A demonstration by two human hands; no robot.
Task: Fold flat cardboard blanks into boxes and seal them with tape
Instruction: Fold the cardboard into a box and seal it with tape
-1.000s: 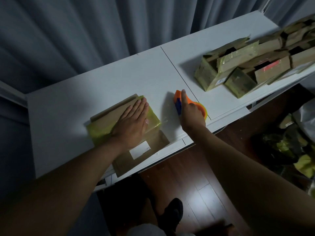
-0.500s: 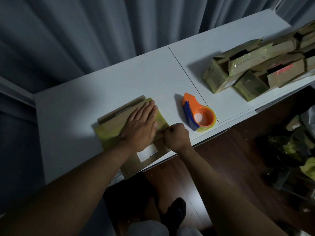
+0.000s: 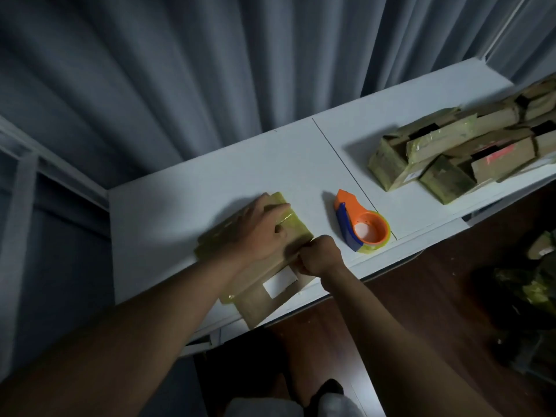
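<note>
Though flat, cardboard blank under left hand

This looks like a room in a home used as a makeshift packing spot. Heavy grey curtains hang in folds right behind a plain white surface, and dark reddish wood floorboards run below its near edge. Toward the surface's right end lies a heap of taped cardboard boxes, with an orange tape dispenser near the middle.
</note>
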